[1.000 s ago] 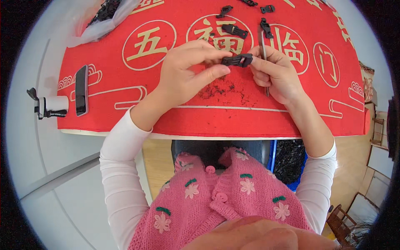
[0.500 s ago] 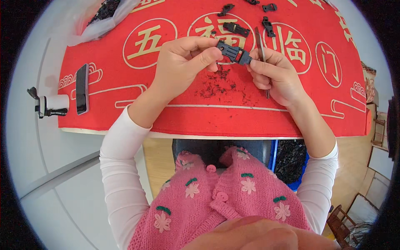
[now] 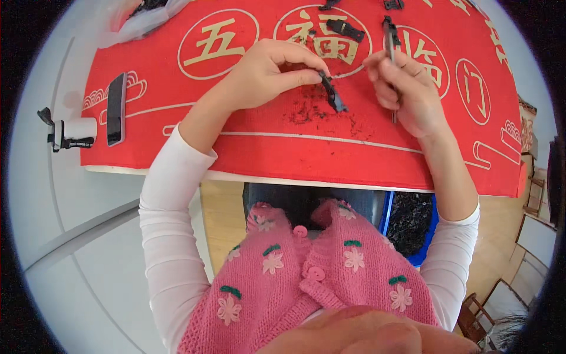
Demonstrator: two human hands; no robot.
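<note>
left hand (image 3: 268, 71) pinches a small black plastic clip (image 3: 332, 93) by its upper end, dangling it over dark shavings (image 3: 309, 112), while right hand (image 3: 407, 88) grips a slim metal tool (image 3: 391, 50) upright beside it.

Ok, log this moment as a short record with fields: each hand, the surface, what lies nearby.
left hand: pinches a small black plastic part by its upper end
right hand: grips a thin metal tool
surface: red cloth with gold characters, black crumbs under the part
nearby: dark phone at the cloth's left edge; more black parts beyond the hands
</note>
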